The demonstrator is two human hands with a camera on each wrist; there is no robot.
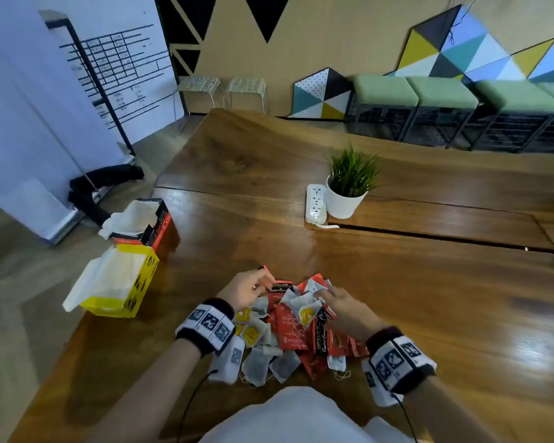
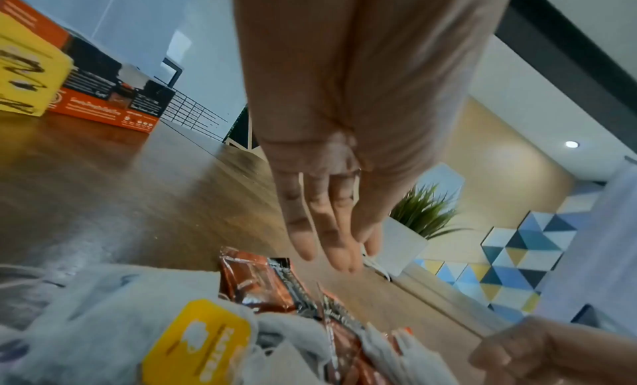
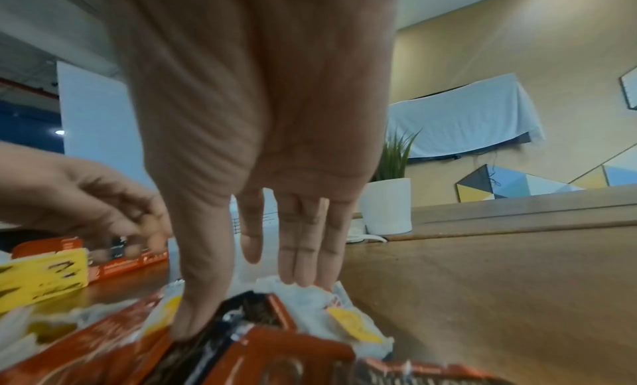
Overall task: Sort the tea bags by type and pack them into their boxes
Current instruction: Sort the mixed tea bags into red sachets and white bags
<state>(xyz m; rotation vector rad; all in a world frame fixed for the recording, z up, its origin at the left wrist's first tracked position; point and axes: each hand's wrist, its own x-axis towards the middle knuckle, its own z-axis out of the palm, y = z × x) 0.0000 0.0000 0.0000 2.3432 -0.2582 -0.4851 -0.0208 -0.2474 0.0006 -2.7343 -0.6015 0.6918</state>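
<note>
Foil sachets [image 1: 290, 327], papery bags [image 1: 259, 366], wood table [image 1: 429, 298]

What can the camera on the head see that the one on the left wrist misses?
Only the head view shows both boxes' open tops with white liners, the power strip and the green stools. Only the left wrist view shows the left hand from beneath, fingers straight above a red packet, and the print on the orange box. Both show the yellow box, the tea bag pile, the potted plant and the wooden table.
</note>
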